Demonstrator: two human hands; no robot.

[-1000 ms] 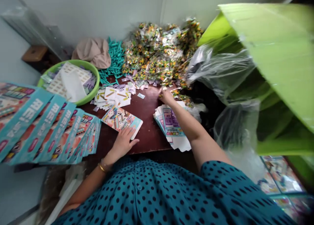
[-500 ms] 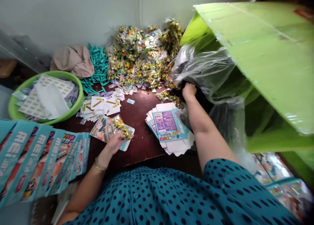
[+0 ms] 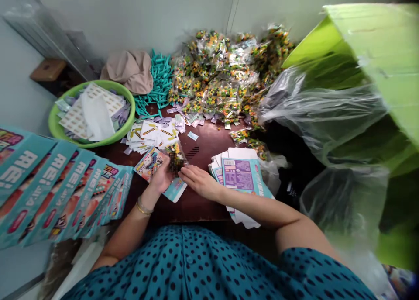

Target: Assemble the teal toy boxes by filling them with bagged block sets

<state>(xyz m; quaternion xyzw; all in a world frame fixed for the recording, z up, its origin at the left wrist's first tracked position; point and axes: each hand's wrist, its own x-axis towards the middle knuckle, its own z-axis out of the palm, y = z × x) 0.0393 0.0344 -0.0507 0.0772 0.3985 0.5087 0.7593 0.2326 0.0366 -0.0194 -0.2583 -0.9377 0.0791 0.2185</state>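
Head | bead bag (image 3: pixel 174 150) between left hand (image 3: pixel 161 174) and right hand (image 3: pixel 200 182) | left pinching bag | right's hold unclear

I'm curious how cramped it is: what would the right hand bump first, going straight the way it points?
Probably the bag of coloured pieces held by the left hand, just ahead of the right hand; one view leaves depth, and whether they already touch, unclear.

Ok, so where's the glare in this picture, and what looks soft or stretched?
Head view: glare on the piled bead bags; head view: teal boxes loom larger toward the left edge; head view: the small bag in the left hand looks soft, its contents hard to separate.
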